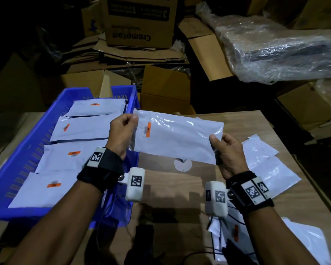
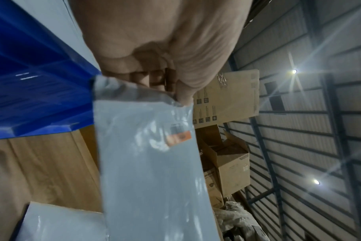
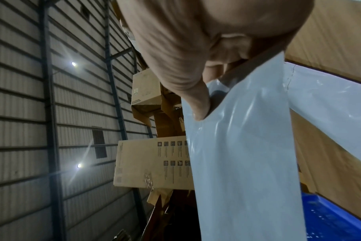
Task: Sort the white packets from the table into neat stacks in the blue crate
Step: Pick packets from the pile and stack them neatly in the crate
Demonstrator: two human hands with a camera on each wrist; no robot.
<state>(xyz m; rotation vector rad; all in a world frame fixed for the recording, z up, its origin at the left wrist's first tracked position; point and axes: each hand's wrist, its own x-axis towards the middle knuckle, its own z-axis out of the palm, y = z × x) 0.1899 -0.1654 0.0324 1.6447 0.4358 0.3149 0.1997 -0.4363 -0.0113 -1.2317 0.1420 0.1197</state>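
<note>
While both hands hold it stretched in the air, a white packet [image 1: 177, 139] hangs over the wooden table [image 1: 180, 190], just to the right of the blue crate [image 1: 27, 142]. The left hand [image 1: 122, 129] pinches the packet's left end between thumb and curled fingers, close to the orange label [image 1: 147, 130]; the right hand [image 1: 225, 148] pinches the opposite end the same way, thumb on top and fingers curled beneath. Between the two grips the glossy film runs nearly flat, tilting down toward the right hand.

To the left of the left-hand grip, the crate already holds four overlapping piles of packets [image 1: 80, 131], each with an orange label face up. Beyond and below the right-hand grip, loose packets [image 1: 269, 169] lie unsorted on the table.

The risks from here are judged, not seen. The film looks slick and both grips sit at the very edges, so a quick swing toward the crate could let one end slip and the packet fold or drop. Released from height or askew, it could slide off a pile and spoil the neat rows. The crate's near wall lies directly under the left wrist; a low carry could snag the packet's trailing edge on it.
</note>
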